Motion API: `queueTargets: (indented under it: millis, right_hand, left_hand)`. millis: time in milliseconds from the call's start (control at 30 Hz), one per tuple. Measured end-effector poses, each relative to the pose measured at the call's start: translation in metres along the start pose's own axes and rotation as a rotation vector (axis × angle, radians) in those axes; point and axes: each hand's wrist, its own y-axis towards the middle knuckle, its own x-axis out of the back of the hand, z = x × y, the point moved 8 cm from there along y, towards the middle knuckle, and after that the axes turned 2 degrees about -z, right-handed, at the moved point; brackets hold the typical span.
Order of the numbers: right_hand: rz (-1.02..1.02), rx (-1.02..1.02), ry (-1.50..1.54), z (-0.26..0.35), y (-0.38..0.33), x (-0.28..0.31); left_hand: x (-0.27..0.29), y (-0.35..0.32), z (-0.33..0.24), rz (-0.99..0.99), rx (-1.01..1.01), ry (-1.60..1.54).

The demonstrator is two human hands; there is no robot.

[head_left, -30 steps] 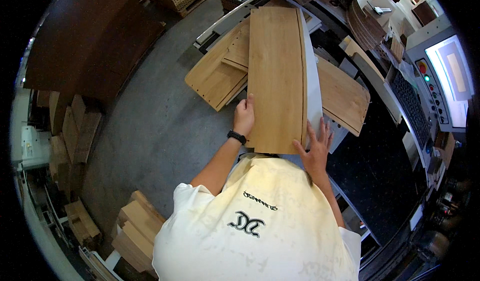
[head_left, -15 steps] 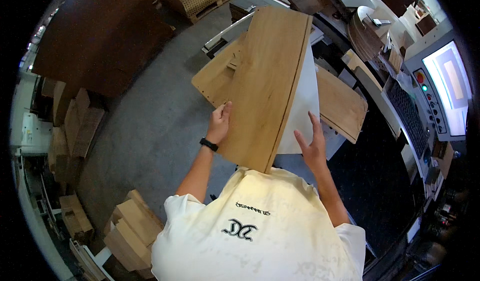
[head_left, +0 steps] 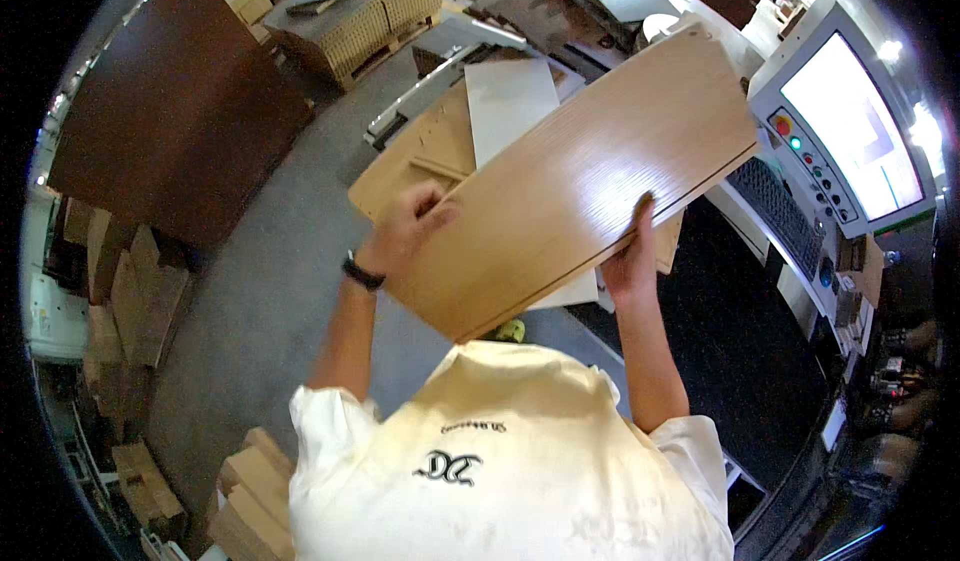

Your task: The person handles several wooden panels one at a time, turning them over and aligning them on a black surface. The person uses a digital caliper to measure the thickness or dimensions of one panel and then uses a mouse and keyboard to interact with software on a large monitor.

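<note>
I have a long light-oak panel (head_left: 580, 176) lifted clear of the worktop (head_left: 440, 36), tilted so its far end points up toward the control console (head_left: 850, 131) at the right. My left hand (head_left: 405, 231) is clamped on the panel's left long edge, thumb over the top face and fingers underneath. My right hand (head_left: 632, 261) holds the opposite long edge, fingers curled up over it. Both grips sit toward the near end, so most of the board overhangs beyond them.

Below the panel, more pale boards (head_left: 430, 156) lie stacked on the worktop, with a white sheet (head_left: 512, 101) on top of them.

I judge the panel stiff and moderately heavy; it shows no sag. The laminated face looks smooth and could slip, so the edges are the place to hold it. With the weight out front, grips nearer the middle would balance it better.
</note>
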Motion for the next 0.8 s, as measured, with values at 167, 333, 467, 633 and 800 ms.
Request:
queueTargets:
  millis: [167, 333, 467, 633, 800]
  right_hand:
    - [-0.164, 0.201, 0.069, 0.060, 0.004, 0.053]
    - [-0.187, 0.315, 0.249, 0.095, -0.005, 0.099]
    - [-0.240, 0.405, 0.247, 0.107, -0.015, 0.122]
    - [-0.253, 0.417, 0.249, 0.111, -0.004, 0.167]
    - [-0.203, 0.411, 0.175, 0.114, 0.000, 0.171]
  left_hand:
    - [-0.005, 0.033, -0.029, 0.258, 0.107, -0.256]
    - [-0.022, 0.026, -0.040, 0.106, 0.276, -0.665]
    - [-0.054, 0.029, -0.042, -0.074, 0.183, -0.796]
    - [-0.089, 0.028, -0.065, -0.146, 0.085, -0.951]
    - [-0.096, 0.024, -0.089, -0.090, -0.065, -0.880]
